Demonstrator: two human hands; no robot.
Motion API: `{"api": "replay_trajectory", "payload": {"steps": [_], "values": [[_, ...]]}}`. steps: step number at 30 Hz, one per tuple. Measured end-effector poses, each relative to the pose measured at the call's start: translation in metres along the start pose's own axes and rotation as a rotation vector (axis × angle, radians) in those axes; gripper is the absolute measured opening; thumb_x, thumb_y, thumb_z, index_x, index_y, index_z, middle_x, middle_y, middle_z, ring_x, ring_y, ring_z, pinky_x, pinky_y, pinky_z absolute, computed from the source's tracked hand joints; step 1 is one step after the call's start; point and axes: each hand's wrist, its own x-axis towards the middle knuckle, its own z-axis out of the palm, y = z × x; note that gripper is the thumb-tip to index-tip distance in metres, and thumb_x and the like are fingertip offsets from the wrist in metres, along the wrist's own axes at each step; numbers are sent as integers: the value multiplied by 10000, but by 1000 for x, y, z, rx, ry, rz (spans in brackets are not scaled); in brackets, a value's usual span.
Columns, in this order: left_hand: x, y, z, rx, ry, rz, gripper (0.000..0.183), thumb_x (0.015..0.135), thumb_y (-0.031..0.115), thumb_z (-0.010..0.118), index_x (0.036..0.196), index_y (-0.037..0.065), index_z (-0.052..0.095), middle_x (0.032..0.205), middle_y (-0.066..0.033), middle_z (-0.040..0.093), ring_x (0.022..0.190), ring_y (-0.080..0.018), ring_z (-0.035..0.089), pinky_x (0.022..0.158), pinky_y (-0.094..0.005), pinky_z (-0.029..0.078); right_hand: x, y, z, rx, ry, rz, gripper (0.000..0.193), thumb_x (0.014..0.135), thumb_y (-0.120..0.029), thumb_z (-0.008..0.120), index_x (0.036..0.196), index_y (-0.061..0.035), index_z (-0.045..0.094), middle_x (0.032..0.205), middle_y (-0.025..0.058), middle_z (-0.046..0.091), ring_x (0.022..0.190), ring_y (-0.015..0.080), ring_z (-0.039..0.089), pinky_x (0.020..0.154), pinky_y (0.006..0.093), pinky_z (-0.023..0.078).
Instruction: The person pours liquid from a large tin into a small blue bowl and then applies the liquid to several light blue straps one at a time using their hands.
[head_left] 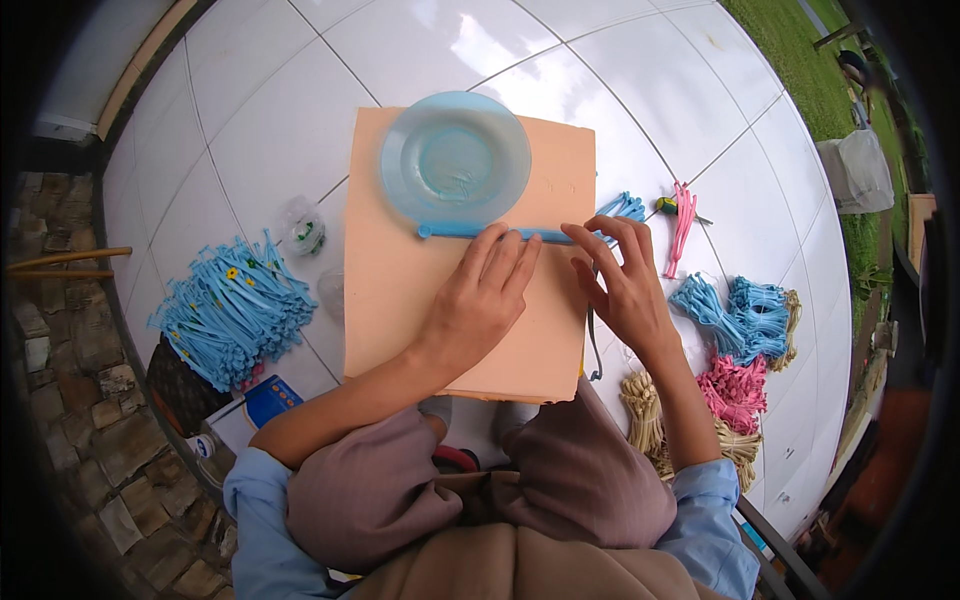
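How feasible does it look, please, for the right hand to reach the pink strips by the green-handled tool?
Probably yes: the pink strips lie close by, slightly to the right of the right hand, with apparently just tiles between.

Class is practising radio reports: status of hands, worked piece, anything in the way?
Left hand, fingertips on long, narrow blue strip; right hand at its right part. Strip lying across peach rectangular board. Possible obstruction: translucent bluish round bowl just beyond.
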Motion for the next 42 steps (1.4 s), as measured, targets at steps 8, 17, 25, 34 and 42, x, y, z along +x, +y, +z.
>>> {"api": "replay_trajectory", "payload": {"steps": [8, 17, 25, 34, 42], "values": [[-3, 2, 5, 5, 44, -1, 402, 686, 93, 623, 1060, -40, 558, 1109, -169, 513, 1100, -321, 485, 950, -344, 416, 69, -4, 17, -25, -7, -190, 447, 613, -47, 673, 1032, -192, 616, 1283, 62, 407, 1141, 307, 383, 959, 437, 346], [-7, 2, 13, 34, 85, 5, 353, 686, 116, 613, 991, -59, 580, 1023, -172, 516, 1082, -342, 477, 963, -369, 401, 90, -14, 26, -97, 10, -305, 444, 521, -49, 661, 937, -206, 673, 1304, 25, 441, 1151, 289, 388, 983, 443, 306], [-4, 3, 13, 5, 84, 1, 414, 684, 105, 604, 1055, -74, 570, 1057, -164, 525, 1072, -326, 487, 968, -368, 401, 86, -10, 17, -150, 90, -252, 384, 613, -22, 626, 958, -189, 655, 1275, 27, 443, 1127, 281, 402, 960, 451, 322], [-4, -1, 9, -16, 66, 16, 481, 685, 74, 599, 1134, -90, 542, 1076, -160, 549, 1076, -305, 505, 955, -362, 422, 14, 1, -8, -286, 208, -151, 368, 628, -41, 692, 957, -203, 675, 1230, 41, 487, 1086, 258, 416, 910, 430, 376], [-2, 0, 4, -32, 18, 2, 488, 687, 72, 612, 1142, -85, 536, 1079, -161, 545, 1078, -307, 499, 959, -368, 420, -3, 3, 1, -334, 163, -165, 392, 637, -120, 720, 1002, -253, 667, 1263, -10, 473, 1102, 218, 421, 985, 443, 318]]}}
